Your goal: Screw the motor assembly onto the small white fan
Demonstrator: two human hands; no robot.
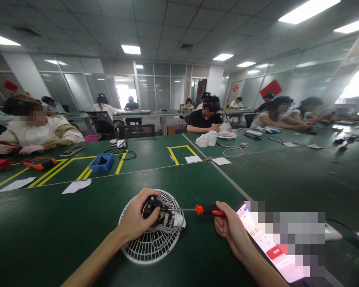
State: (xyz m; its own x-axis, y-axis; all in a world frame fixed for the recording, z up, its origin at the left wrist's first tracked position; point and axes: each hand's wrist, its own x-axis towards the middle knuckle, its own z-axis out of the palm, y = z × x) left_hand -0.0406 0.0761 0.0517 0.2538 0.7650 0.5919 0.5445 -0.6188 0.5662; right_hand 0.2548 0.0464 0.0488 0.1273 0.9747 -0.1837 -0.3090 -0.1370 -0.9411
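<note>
My left hand (pixel 139 213) is wrapped round a black fan motor (pixel 149 206), thumb and fingers on either side of it. Beneath the motor lies a round white fan grille (pixel 146 253) on the green table. Grey cable and a white plastic part (pixel 178 220) sit at the motor's right side. My right hand (pixel 227 223) is closed on the red and black handle of a screwdriver (pixel 208 209). Its shaft runs level to the left, and the tip reaches the motor assembly; the exact contact point is too small to make out.
A lit phone (pixel 269 243) lies right of my right hand, partly blurred out. Ahead are a blue bin (pixel 101 162), paper sheets (pixel 77 186), an orange-black tool (pixel 40 163) and white fan housings (pixel 211 138). A co-worker in black (pixel 203 119) sits opposite; others sit at both sides.
</note>
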